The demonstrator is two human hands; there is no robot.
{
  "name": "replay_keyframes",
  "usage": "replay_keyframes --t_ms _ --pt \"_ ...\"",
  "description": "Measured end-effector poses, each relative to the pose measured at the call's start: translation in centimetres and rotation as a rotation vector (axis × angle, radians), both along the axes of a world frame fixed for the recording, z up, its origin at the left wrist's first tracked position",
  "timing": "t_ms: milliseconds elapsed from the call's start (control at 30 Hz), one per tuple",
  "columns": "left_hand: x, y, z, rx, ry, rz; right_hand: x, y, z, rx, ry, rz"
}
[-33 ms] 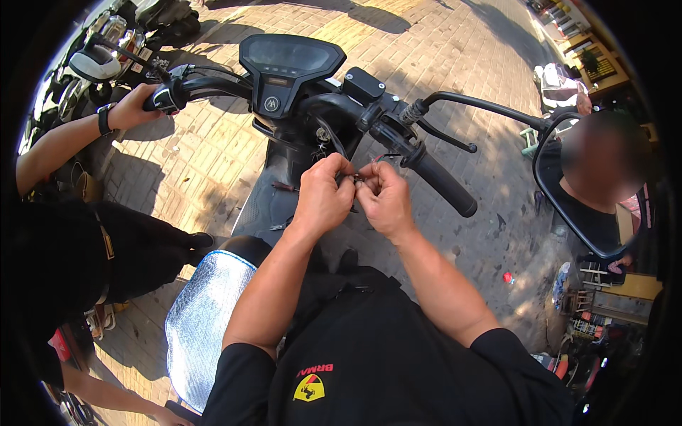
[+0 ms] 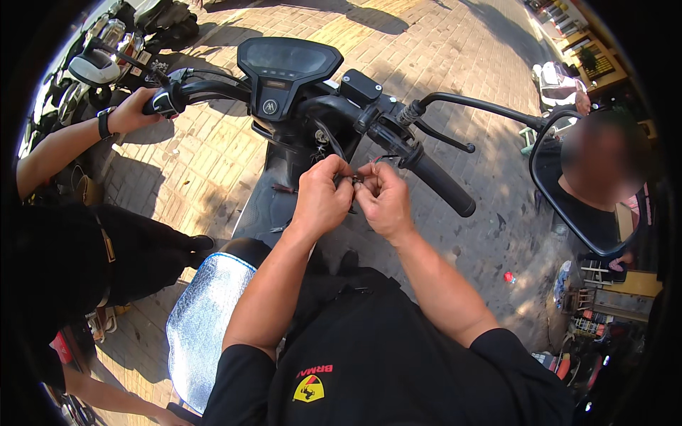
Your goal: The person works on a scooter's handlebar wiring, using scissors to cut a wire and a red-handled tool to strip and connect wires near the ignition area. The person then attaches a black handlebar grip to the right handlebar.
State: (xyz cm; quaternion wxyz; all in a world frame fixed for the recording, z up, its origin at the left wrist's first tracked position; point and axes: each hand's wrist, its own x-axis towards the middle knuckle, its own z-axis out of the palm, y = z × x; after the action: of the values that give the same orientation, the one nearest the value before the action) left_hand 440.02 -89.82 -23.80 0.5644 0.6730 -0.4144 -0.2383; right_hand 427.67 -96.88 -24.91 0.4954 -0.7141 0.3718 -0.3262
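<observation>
Over the front of a black scooter, my left hand [image 2: 321, 197] and my right hand [image 2: 386, 202] meet with fingertips pinched together. Between them is a thin wire end [image 2: 357, 179], mostly covered by the fingers. A short dark and red wire [image 2: 384, 157] shows just above my right hand, below the handlebar. A black cable [image 2: 332, 140] comes down from the steering column to my left hand. Keys [image 2: 320, 153] hang near the column beside it. The right handlebar grip [image 2: 445, 186] lies close to my right hand, untouched.
Another person's hand [image 2: 133, 113] holds the left handlebar grip. A dashboard [image 2: 290, 60] sits ahead; a mirror [image 2: 590, 188] juts out at right. Silvery padding [image 2: 209, 319] covers the seat at lower left. Parked scooters [image 2: 92, 71] line the far left of the paving.
</observation>
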Motion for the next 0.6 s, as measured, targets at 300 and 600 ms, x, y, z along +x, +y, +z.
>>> replay_keyframes --t_ms 300,600 --pt "0.54 -0.05 0.92 -0.003 -0.127 -0.037 0.52 0.15 0.72 0.118 -0.143 0.057" --pt "0.13 -0.27 0.81 0.047 0.064 0.011 0.74 0.03 1.03 0.007 -0.079 -0.016"
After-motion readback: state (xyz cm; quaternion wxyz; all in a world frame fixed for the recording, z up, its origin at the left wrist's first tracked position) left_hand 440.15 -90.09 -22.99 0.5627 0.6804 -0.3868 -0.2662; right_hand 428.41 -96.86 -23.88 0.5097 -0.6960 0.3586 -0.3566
